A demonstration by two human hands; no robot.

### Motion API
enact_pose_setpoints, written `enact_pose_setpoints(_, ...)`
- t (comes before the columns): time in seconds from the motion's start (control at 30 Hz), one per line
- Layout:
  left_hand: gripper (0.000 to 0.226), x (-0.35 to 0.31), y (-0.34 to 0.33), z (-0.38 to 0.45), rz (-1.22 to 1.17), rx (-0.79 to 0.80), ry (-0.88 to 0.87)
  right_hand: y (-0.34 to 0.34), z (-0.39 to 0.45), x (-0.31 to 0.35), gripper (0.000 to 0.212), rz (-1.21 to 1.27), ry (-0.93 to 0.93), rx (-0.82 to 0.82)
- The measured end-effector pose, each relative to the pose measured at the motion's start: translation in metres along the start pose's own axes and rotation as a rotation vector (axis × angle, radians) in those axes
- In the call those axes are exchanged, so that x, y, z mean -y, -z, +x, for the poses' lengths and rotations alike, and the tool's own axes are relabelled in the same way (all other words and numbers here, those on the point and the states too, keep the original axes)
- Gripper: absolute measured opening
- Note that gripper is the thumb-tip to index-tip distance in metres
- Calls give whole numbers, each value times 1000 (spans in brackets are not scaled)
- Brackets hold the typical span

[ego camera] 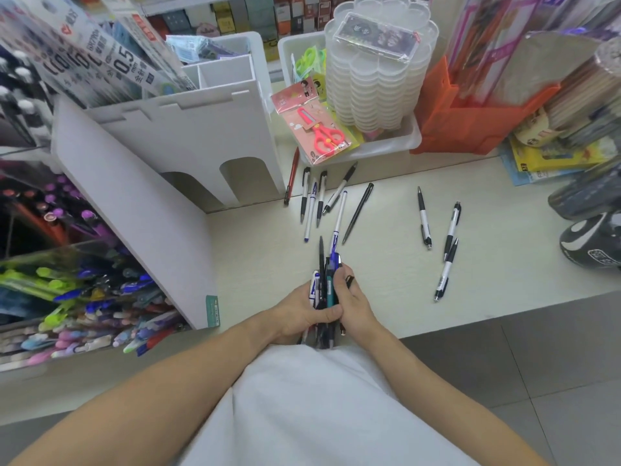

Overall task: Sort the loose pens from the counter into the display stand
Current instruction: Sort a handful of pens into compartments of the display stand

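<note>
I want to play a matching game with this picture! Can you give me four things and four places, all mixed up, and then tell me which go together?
Things:
1. bundle of pens
2. red pen
3. pink scissors pack
4. clear flat box

Places:
A. on top of the stack of clear trays
B. leaning on the front of the white bin
C. held in both hands
D. lying beside the white stand

Right pairs: 1-C, 2-D, 3-B, 4-A

The left hand and right hand both grip the bundle.
</note>
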State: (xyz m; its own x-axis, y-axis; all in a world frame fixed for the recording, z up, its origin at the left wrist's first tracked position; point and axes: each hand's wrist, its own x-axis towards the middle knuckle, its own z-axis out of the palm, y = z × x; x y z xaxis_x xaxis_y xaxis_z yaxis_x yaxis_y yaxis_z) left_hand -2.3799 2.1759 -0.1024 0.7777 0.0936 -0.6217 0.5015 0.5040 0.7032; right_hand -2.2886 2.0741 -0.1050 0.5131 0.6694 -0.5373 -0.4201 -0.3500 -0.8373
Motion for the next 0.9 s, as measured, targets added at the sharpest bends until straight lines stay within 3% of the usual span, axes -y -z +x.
enact_pose_setpoints(0.07, 51, 0, -3, -1, 54, -28, -3, 3, -4, 3, 37, -40, -72, 100)
enact_pose_setpoints(0.13, 37, 3, -2, 0, 70, -64, -6, 7, -2, 6, 31, -80, -130, 158)
enact_pose_setpoints(0.23, 26, 0, -2, 2, 149, -118, 9, 15, 5, 22, 22, -21, -245, 203)
enact_pose_setpoints(0.33, 24, -12, -6, 3, 173, -188, 47, 23, 16, 42, 18, 26, -241, 201)
enact_pose_setpoints(0.47, 25, -32, -5, 1, 133, -148, 77, 24, 34, 62, 57, 216, -216, 184)
enact_pose_setpoints(0.53, 20, -40, 0, -3, 201, -60, 94, 17, 40, 71, 56, 311, -220, 193)
enact_pose_setpoints(0.6, 18, -47, 5, -8, 213, 5, 118, 7, 46, 82, 45, 370, -182, 118)
enact_pose_setpoints(0.77, 13, -56, 18, -24, 90, -2, 110, 5, 63, 121, 28, 367, 70, -83)
enact_pose_setpoints(0.83, 14, -55, 23, -29, -38, -43, 90, 16, 62, 136, 23, 320, 190, -186)
enact_pose_setpoints(0.9, 15, -52, 28, -35, -244, -80, 71, 21, 46, 142, 21, 267, 203, -185)
